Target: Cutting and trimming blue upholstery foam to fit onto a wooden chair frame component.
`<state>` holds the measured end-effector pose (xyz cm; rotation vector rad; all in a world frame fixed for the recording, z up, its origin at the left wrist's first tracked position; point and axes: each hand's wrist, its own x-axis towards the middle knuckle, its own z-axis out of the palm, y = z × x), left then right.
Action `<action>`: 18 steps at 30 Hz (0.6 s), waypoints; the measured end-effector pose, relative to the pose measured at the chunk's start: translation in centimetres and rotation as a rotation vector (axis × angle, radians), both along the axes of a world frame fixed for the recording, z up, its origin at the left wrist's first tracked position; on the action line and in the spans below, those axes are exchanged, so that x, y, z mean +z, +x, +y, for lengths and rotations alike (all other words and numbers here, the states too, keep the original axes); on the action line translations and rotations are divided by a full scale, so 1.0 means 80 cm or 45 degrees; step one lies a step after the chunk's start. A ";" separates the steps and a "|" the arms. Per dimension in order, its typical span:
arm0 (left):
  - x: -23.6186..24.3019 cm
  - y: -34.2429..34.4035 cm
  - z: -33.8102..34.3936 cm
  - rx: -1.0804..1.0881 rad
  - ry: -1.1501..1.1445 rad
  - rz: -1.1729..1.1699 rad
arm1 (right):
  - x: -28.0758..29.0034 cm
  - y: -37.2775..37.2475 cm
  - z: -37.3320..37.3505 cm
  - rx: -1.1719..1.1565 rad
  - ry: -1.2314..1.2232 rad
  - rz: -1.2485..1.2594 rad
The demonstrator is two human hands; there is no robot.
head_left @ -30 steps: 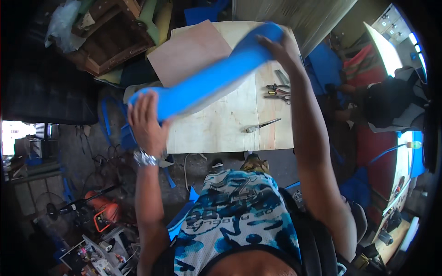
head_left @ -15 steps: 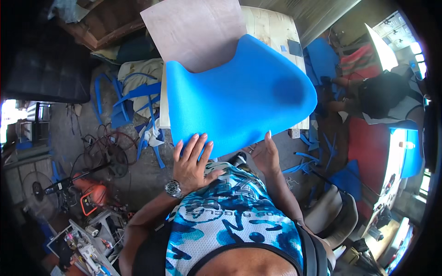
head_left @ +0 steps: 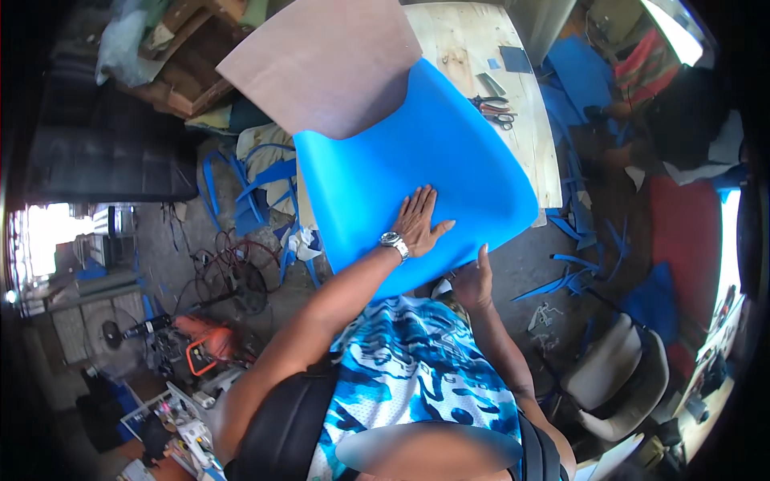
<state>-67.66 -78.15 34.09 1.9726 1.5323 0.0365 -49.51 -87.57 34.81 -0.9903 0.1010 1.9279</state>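
Observation:
A smooth blue sheet (head_left: 361,188), which looks like foam, lies over a curved pinkish-brown board (head_left: 329,68) on a pale wooden table (head_left: 539,144). The board shows beyond the sheet's notched far edge. My left hand (head_left: 419,224), with a metal watch on the wrist, rests flat on the sheet's near middle, fingers stretched out. At the near right edge, my right hand (head_left: 475,280) grips the sheet, thumb up at the rim and fingers partly hidden below it. Pliers (head_left: 489,103) and scissors (head_left: 503,120) lie on the table just right of the sheet.
Blue offcuts (head_left: 565,276) litter the floor on both sides. A beige padded chair (head_left: 613,365) stands at near right. Hoses and an orange machine (head_left: 204,341) are at left, near a black padded piece (head_left: 112,152). Another person (head_left: 690,120) works at far right.
My left hand has slid from the sheet's near left edge onto its middle. My right hand stays at the near right edge. The view has shifted, uncovering the pliers and scissors.

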 end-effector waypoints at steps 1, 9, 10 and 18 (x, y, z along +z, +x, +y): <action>-0.020 -0.003 0.007 0.000 0.047 -0.025 | -0.009 0.001 -0.006 0.003 0.041 -0.036; -0.142 -0.063 0.194 -0.028 0.106 -0.045 | -0.088 -0.006 -0.017 -0.372 -0.001 -0.356; -0.125 -0.078 0.226 -0.104 -0.099 -0.126 | -0.097 -0.009 -0.018 -0.454 0.122 -0.492; 0.185 -0.195 0.398 -0.211 1.667 0.544 | -0.215 0.066 -0.049 -0.563 -0.341 -0.465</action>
